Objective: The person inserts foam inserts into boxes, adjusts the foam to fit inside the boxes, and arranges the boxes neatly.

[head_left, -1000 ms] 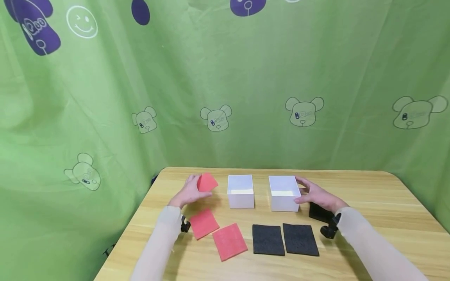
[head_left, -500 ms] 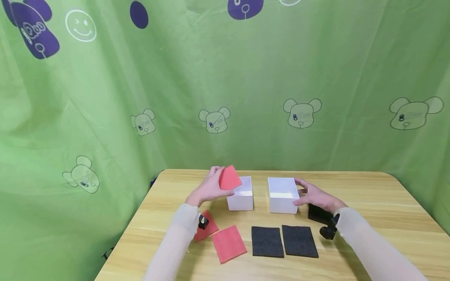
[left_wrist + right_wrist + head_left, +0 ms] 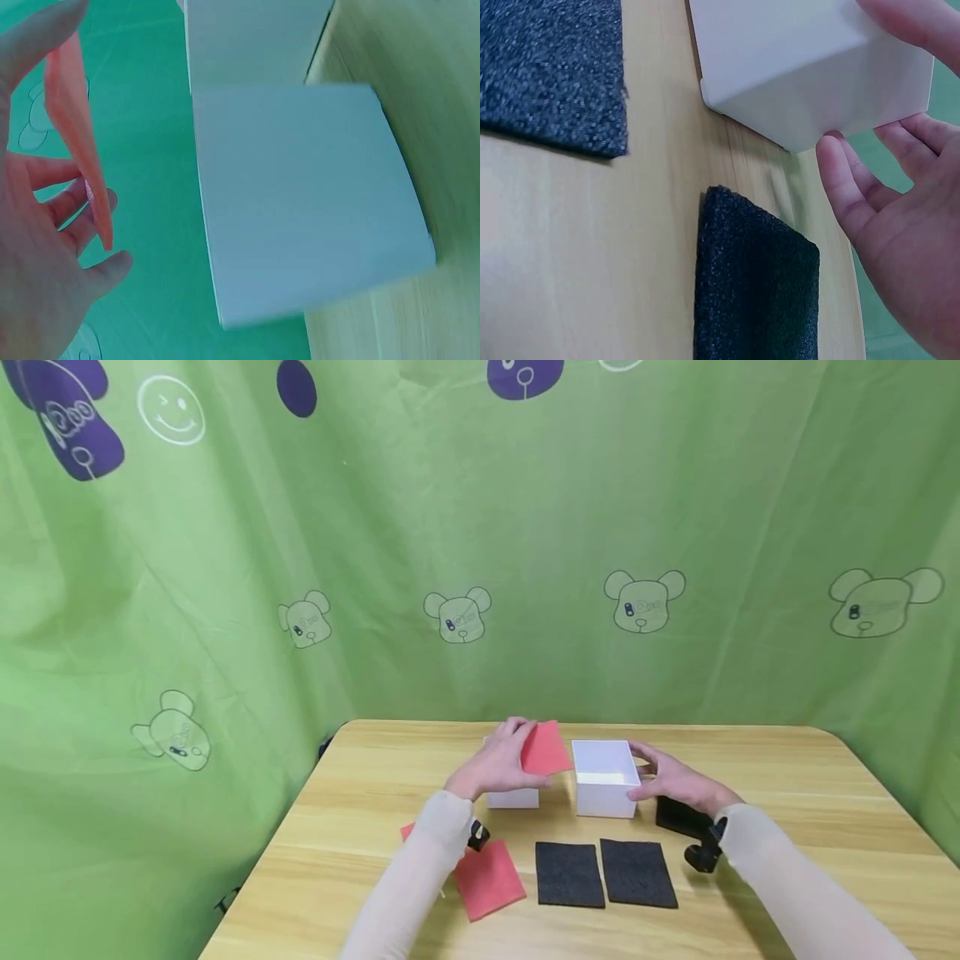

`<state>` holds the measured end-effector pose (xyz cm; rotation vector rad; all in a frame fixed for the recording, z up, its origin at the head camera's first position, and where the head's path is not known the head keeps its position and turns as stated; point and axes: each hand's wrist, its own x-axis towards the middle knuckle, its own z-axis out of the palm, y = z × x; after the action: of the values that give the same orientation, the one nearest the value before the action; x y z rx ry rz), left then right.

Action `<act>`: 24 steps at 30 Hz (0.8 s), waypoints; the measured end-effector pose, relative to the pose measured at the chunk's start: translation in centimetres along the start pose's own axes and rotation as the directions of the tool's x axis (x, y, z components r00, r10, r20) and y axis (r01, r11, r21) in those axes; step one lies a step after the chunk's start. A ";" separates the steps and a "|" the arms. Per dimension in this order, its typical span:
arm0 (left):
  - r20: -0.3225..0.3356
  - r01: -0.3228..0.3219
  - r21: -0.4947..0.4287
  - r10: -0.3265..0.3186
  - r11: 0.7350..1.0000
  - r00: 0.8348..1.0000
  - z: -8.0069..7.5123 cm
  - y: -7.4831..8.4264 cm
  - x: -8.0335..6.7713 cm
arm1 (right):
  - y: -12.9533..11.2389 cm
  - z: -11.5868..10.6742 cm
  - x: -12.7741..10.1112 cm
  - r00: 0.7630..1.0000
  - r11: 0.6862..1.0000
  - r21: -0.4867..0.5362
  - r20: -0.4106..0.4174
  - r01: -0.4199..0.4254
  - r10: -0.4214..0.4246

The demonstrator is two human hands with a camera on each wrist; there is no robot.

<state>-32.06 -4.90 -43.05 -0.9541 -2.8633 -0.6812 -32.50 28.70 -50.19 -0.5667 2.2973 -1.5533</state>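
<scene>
Red foam, a thin square sheet, is up off the bench, pinched at one edge by the left hand with the fingers curled behind it and the thumb in front. It hangs above the left open-topped white box, close to the right-hand white box. From the left wrist view the sheet shows edge-on, thin and slightly bowed; I'd judge it very light, soft and easily bent, not slippery, so a pinch near an edge or corner should serve, with little squeeze needed.

The right hand rests against the far side of the right-hand box, fingers fairly straight and spread along its wall, gripping nothing I can see. Just beside that wrist lies a black foam sheet, partly hidden in the head view. Nearer the person, two more black foam sheets lie flat side by side on the wooden bench, with another red sheet to their left.
</scene>
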 end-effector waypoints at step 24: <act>0.097 -0.100 0.099 0.091 0.990 0.991 3.4 3.6 4.2 | 0.0 0.4 -0.8 1.000 0.998 0.059 0.014 0.018 -0.019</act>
<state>-33.04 1.48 -43.93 -1.1275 -2.8754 -0.4882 -31.60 28.79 -50.32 -0.5835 2.2338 -1.6148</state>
